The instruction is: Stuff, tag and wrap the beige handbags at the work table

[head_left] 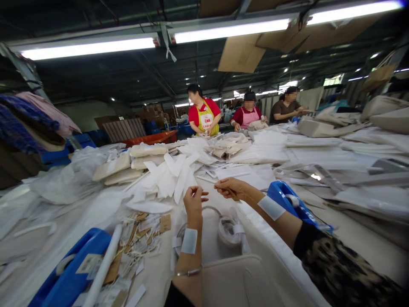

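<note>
Brown tag point(234, 195) in the right hand point(228, 187), fingers pinched closed; left hand point(194, 200) near it, half open, fingers loosely curled, any fine thread there too small to tell; below, pale bag point(233, 281); to the left, heaped tags point(140, 236); beyond, white strips point(174, 175).

red print point(207, 120) on a yellow apron point(215, 128), too small to read, blurred label point(88, 263) on a blue tape dispenser point(53, 281)

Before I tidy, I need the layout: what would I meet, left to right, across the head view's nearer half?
Blue plastic tape dispenser, brown tags with white strings, left hand, right hand, second blue plastic tape dispenser.
</note>
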A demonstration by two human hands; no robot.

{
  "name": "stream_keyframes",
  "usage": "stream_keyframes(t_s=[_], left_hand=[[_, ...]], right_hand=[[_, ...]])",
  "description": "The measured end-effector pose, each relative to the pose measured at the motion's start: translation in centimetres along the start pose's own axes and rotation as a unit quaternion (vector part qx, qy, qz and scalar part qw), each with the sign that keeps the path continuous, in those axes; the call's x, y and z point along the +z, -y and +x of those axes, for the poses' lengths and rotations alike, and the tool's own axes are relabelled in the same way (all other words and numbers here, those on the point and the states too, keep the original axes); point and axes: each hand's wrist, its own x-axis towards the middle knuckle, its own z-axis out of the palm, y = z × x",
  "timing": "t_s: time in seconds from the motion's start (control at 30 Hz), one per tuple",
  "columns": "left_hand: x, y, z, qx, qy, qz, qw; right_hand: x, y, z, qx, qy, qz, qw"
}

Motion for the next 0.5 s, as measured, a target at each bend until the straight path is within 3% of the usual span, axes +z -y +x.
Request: stream_keyframes(t_s=[0.1, 0.2, 0.33, 0.5], left_hand=[[0.1, -0.8, -1.0, 0.010, 0.004, 0.197, 0.980], [0.1, -1.1, -2.2, 0.000, 0.038, 0.363, 0.931], [-0.2, -0.6, -3.4, -0.006, 0.080, 0.488, 0.869], [-0.6, 0.3, -4.4, -0.011, 0.131, 0.536, 0.834]], right_hand=[[-0.7, 0.5, 0.5, -0.023, -0.094, -0.089, 0.991], [-0.7, 0.5, 1.1, -0.009, -0.135, -0.202, 0.970], [0.1, -1.2, 2.3, 0.072, -0.091, -0.321, 0.940], [0.6, -4.6, 3.5, 0.162, 0.038, -0.363, 0.917]])
